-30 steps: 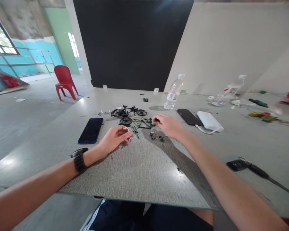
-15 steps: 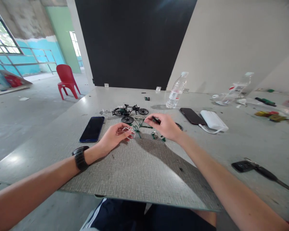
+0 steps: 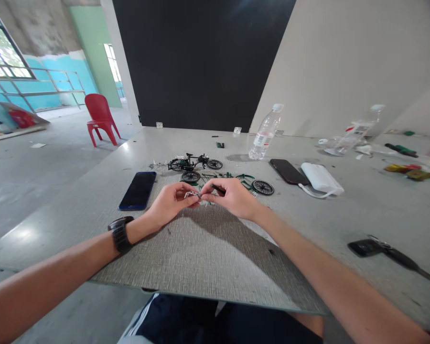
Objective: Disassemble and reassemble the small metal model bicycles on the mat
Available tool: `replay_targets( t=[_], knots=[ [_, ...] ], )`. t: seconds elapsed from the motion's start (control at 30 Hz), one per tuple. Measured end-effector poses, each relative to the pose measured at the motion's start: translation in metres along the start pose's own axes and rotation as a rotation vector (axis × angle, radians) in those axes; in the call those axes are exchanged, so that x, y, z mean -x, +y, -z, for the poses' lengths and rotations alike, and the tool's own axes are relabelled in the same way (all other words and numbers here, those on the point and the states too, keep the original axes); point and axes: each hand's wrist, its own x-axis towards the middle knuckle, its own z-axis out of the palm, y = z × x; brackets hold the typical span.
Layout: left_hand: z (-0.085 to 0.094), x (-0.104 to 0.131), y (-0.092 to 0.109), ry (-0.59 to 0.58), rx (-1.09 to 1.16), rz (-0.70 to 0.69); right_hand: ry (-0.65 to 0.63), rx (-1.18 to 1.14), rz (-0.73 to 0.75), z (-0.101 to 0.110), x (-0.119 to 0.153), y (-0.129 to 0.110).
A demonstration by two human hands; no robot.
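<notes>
My left hand (image 3: 172, 200) is closed in a pinch on a small silver, wire-like model bicycle part (image 3: 190, 194). The fingertips of my right hand (image 3: 231, 197) meet that part at its right end. Across the palm of the same hand lies a short black stick-like tool (image 3: 218, 189), mostly hidden by the fingers. Just beyond both hands is a black model bicycle (image 3: 191, 162), with a loose small wheel (image 3: 190, 177) in front of it. Green frame pieces (image 3: 245, 178) and another wheel (image 3: 263, 187) lie past my right hand, partly covered by it.
A blue-black phone (image 3: 138, 190) lies to the left. On the right are a dark phone (image 3: 287, 171), a white power bank (image 3: 321, 178), a water bottle (image 3: 265, 134), and a car key (image 3: 363, 247) joined to a long dark tool. A black panel (image 3: 204, 62) rises behind the table.
My right hand has moved left and slightly down, bringing its fingertips to the silver part in my left hand. The wheel on the right is now more exposed. My left hand stays nearly in place.
</notes>
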Motion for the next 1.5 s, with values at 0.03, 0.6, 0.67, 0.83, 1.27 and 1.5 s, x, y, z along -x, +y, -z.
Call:
replay_targets(
  t=[0.03,0.6,0.67,0.83,1.27,1.5],
  knots=[
    [0.0000,0.0001,-0.0002,-0.005,-0.001,0.000,0.001,0.005,0.003,-0.0004,0.0000,-0.0001],
    [-0.0017,0.0008,-0.0039,-0.055,0.164,0.007,0.030,0.034,-0.035,0.0002,-0.0005,0.0062],
    [-0.0011,0.0011,-0.0045,-0.072,0.160,0.002,0.032,0.024,-0.036,0.0000,-0.0008,0.0065],
    [0.0006,0.0016,-0.0069,-0.110,0.186,0.005,0.048,0.017,-0.043,0.0000,-0.0011,0.0074],
    [-0.0008,0.0005,-0.0055,-0.110,0.152,0.011,0.029,0.098,-0.022,0.0016,-0.0005,0.0023],
    [-0.0002,0.0025,-0.0023,-0.097,0.157,-0.013,0.075,0.113,-0.014,0.0008,-0.0018,0.0065]
  ],
)
